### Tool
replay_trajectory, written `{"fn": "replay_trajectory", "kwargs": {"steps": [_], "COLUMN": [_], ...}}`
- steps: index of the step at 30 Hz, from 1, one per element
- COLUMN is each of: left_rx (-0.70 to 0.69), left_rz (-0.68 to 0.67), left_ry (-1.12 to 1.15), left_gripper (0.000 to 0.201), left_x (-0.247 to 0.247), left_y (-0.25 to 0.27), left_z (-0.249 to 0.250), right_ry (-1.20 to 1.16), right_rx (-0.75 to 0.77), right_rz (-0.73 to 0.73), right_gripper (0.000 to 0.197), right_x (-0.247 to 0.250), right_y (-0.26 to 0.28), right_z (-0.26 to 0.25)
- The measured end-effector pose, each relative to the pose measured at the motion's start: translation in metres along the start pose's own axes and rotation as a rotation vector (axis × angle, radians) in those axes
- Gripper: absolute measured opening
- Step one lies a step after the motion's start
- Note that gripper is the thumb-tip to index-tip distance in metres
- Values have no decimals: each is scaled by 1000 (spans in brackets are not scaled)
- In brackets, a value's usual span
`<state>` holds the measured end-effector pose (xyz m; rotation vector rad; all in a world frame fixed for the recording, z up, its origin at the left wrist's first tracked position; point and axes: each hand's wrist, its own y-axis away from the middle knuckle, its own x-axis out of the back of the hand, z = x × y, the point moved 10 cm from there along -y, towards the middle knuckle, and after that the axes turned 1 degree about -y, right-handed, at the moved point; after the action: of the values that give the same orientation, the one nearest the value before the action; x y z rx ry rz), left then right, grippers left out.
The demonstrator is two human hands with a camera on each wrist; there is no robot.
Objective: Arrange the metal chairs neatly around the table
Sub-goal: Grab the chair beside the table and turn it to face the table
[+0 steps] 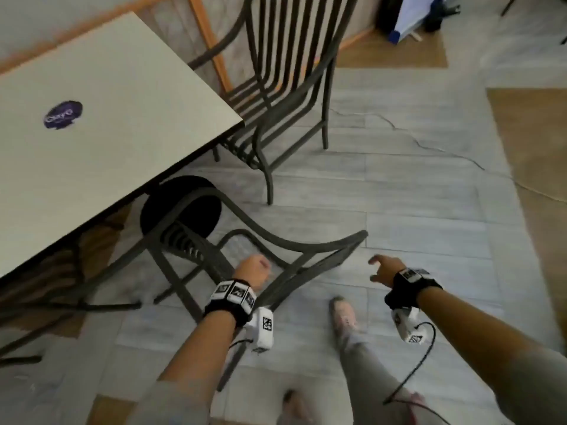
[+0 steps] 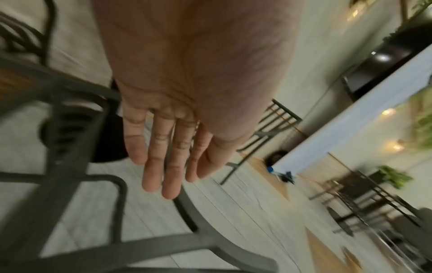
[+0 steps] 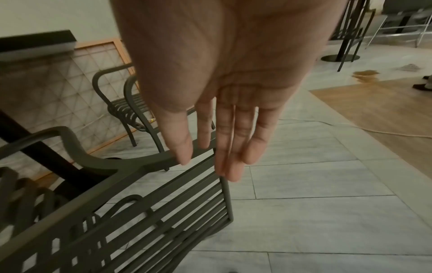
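A dark metal armchair (image 1: 276, 237) stands right in front of me, its seat partly under the beige table (image 1: 122, 87). My left hand (image 1: 254, 268) hovers over its slatted back with the fingers (image 2: 161, 166) straight and nothing held; I cannot tell whether it touches the chair frame (image 2: 70, 147). My right hand (image 1: 383, 269) is open just right of the chair, and its fingers (image 3: 224, 147) lie close to the top corner of the chair back (image 3: 163, 203) without gripping it. A second metal chair (image 1: 285, 72) stands at the table's far end, also visible in the right wrist view (image 3: 131, 107).
The table's black round base (image 1: 181, 207) sits under the near chair's arm. A thin cable (image 1: 429, 145) runs over the grey floor tiles. A brown floor patch (image 1: 537, 148) lies to the right. My feet (image 1: 343, 314) are beside the chair. Bags (image 1: 414, 19) stand at the back.
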<state>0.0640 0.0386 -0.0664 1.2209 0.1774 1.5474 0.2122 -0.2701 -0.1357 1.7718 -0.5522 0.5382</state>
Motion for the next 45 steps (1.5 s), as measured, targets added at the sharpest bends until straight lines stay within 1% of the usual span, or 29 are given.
{"fn": "replay_trajectory", "kwargs": {"steps": [1,2,4,6,9,11,13,17,18,20,23,26,29,32,35,37,39,43,45], "left_rx": [-33,-51,-80,-77,-93,-102,-94,-43,-22,7,5,26,86,116,114,76,53,-17,-55], "left_rz": [-22,-40,-111,-169,-196,-211,-264,-383,-386,-344,-269,-247,-231,-175,-95,-60,-25,69,66], "left_ry": [-33,-58,-93,-115,-183,-267,-285,-148,-142,-153,-114,-50,11,62,115,148,177,251,320], "left_gripper": [9,11,30,38,42,41,40,38,38,36,31,29,28,27,25,22,21,22,22], "left_x": [-15,-30,-65,-97,-134,-153,-172,-209,-216,-224,-223,-220,-212,-193,-160,-135,-110,-57,-39], "left_y": [-20,-37,-64,-92,-129,-148,-164,-182,-185,-189,-192,-192,-188,-176,-145,-117,-84,-9,29], "left_z": [28,52,96,124,149,160,166,167,164,158,158,156,154,155,149,144,135,116,105], "right_ry": [-6,-42,-104,-136,-176,-192,-219,-276,-287,-328,-363,-364,-366,-362,-372,-304,-218,-130,-103], "right_rx": [-7,-18,-13,-28,-4,15,28,35,28,31,42,55,91,156,159,188,245,317,318], "right_rz": [8,29,35,40,37,19,11,17,13,12,11,0,-31,-34,-85,-144,-166,-135,-98], "right_gripper": [58,64,73,78,79,76,71,64,62,56,47,45,46,52,63,71,77,85,84], "right_x": [7,13,23,27,28,22,16,7,5,1,-3,-2,0,8,6,3,1,-9,-16], "right_y": [-16,-31,-56,-82,-114,-131,-143,-157,-159,-164,-167,-165,-163,-159,-147,-134,-115,-74,-54], "right_z": [-1,0,-6,-5,-3,-1,3,3,4,6,9,6,1,-1,4,1,-8,-34,-48]}}
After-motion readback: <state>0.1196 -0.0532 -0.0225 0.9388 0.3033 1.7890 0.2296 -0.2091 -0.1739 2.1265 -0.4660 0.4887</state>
